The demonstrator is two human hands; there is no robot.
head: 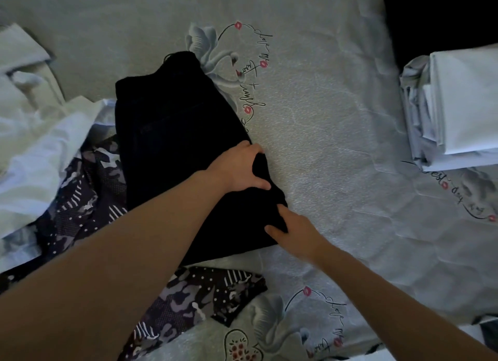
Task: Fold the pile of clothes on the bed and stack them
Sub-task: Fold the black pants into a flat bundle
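Bed [336,118]: both hands [242,166] [293,231] grip black garment [175,134] right edge.

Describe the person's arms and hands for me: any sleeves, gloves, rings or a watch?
Both forearms are bare as far as the frame shows, with no sleeve in view. The left hand and right hand wear no gloves. No watch, bracelet or ring is visible on either wrist or on the fingers that show. The lighting is dim, so small jewellery could be missed.
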